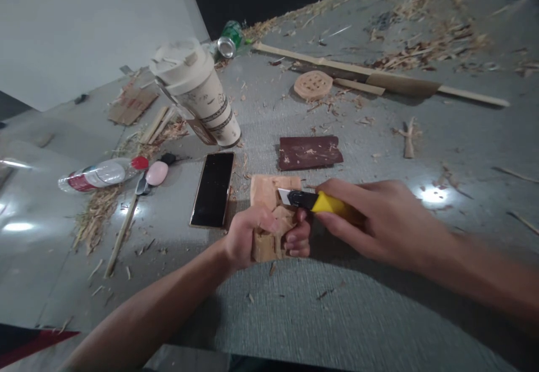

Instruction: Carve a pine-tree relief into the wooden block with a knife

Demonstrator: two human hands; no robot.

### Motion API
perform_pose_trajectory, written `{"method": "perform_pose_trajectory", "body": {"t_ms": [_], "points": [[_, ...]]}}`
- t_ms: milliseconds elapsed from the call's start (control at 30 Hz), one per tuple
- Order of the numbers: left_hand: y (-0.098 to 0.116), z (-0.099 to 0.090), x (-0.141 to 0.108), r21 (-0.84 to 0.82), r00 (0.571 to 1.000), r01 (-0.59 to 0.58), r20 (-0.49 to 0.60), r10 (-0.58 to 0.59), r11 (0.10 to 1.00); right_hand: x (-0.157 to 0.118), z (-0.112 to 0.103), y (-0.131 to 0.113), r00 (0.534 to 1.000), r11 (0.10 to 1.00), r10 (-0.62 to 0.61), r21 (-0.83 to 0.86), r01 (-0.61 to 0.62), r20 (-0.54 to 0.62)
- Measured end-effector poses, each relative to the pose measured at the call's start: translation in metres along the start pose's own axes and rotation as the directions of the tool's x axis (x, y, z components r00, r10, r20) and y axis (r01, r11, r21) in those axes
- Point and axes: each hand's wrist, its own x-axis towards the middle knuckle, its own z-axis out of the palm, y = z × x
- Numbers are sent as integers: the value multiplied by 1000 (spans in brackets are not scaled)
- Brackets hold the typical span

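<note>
My left hand (248,229) is wrapped round a pale, partly carved wood block (264,189), with the thumb across its front and fingertips curling over its right side. Recesses and raised shapes show on the block's face; part of it is hidden under my fingers. In my right hand (379,215) is a yellow and black utility knife (330,205), gripped between thumb and fingers. Its short blade points left and lies over the upper right of the block; whether it touches the wood I cannot tell. Just beyond the block is a dark red-brown piece (310,153) dusted with shavings.
A phone (213,189) lies left of the block, with a tall lidded cup (210,102) behind it. Further left is a plastic bottle (103,174). A round carved wooden disc (313,85), long wood strips (357,69), a green can (229,39) and scattered shavings occupy the far side.
</note>
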Motion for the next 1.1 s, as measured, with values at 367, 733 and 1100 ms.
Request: {"method": "perform_pose_trajectory", "body": {"t_ms": [367,733,1100], "points": [[-2,0,-1,69,999,-29,25,28,997,1,-5,5,997,996,-73,-59,72,-15],[-3,-2,0,112,998,-23,61,16,993,2,-7,10,993,991,-121,-60,120,-7],[-3,-1,-1,121,999,-35,38,31,992,1,-7,5,995,991,-99,-87,97,-20]]}}
